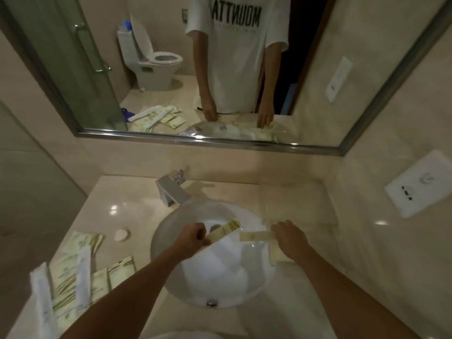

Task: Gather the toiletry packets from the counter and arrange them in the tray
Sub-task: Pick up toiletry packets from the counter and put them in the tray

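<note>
L hand (193,237) pinches long packet (223,232) over sink (171,223); R hand (289,237) fingers clamp 2nd packet (255,236) by tray (277,256).

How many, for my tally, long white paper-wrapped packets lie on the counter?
2: one white packet at the left edge, another beside it atop pale green packets; others may hide.
</note>
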Motion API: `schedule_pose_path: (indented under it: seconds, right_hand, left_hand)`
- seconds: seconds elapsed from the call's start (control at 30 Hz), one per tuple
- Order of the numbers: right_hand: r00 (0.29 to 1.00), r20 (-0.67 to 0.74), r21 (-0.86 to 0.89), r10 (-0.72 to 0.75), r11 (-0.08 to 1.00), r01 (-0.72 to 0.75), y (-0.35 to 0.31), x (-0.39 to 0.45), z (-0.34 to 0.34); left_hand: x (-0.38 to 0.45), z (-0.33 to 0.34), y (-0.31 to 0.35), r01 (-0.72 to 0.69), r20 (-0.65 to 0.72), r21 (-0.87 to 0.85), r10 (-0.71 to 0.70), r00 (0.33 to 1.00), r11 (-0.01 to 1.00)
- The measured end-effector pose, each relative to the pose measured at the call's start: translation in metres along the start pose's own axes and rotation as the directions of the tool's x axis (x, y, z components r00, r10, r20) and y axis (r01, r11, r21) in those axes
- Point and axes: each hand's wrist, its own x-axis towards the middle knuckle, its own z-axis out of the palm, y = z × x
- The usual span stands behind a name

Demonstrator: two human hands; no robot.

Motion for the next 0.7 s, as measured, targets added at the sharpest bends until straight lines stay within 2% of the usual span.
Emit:
schedule_pose_path:
  seconds: [0.13, 0.37, 0.53, 0.7]
  right_hand:
    - [0.992, -0.002, -0.028, 0.125, 0.992, -0.125, 0.042, -0.011, 0.001]
    - [0.967, 0.003, -0.068, 0.254, 0.965, -0.253, 0.085, -0.003, 0.002]
    - [0.959, 0.012, -0.030, 0.282, 0.959, -0.282, 0.098, 0.005, 0.008]
    - [0.967, 0.036, -0.011, 0.251, 0.968, -0.251, 0.103, 0.016, 0.031]
  left_hand:
    - [0.014, 0.018, 0.023, -0.044, 0.014, 0.004, 0.044, 0.999, 0.999]
    - [0.027, 0.033, 0.053, -0.060, 0.000, -0.003, 0.060, 0.998, 0.998]
    - [0.035, 0.041, 0.064, -0.011, -0.006, 0.000, 0.011, 1.000, 1.000]
    - [0.044, 0.048, 0.069, 0.007, -0.001, -0.005, -0.008, 1.000, 1.000]
